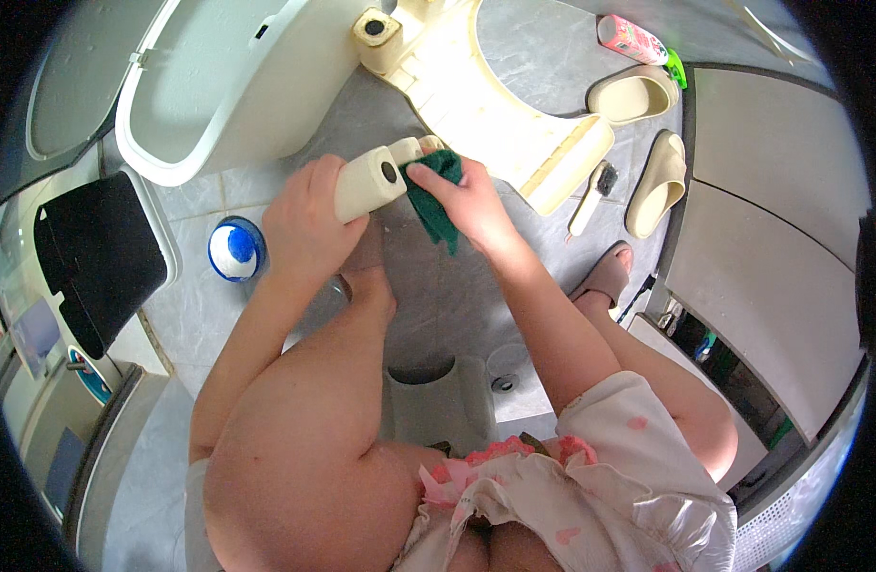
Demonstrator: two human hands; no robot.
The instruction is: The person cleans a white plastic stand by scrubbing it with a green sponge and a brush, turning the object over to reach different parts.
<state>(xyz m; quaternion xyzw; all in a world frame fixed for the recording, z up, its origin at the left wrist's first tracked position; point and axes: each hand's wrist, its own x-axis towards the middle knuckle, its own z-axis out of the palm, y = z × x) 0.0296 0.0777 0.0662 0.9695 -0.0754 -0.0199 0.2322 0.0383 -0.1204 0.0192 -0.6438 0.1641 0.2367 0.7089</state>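
Observation:
My left hand (306,211) grips a cream plastic leg piece (366,187) with a black round pad on its end face. In my right hand (474,204) is a dark green cloth (434,196), pressed against the far side of that piece, its loose end hanging down. My right thumb lies over the cloth, while most of the fingers are hidden behind it. Just beyond my hands, a larger cream plastic stool part (495,107) with a curved cutout rests on the floor. Whether the held piece joins it cannot be made out.
A large white bin (281,100) stands at the upper left, near a blue-and-white container (236,249). Toward the right lie a scrub brush (588,204), cream clogs (656,186) and a pink spray bottle (634,41), beside grey cabinet doors (767,236).

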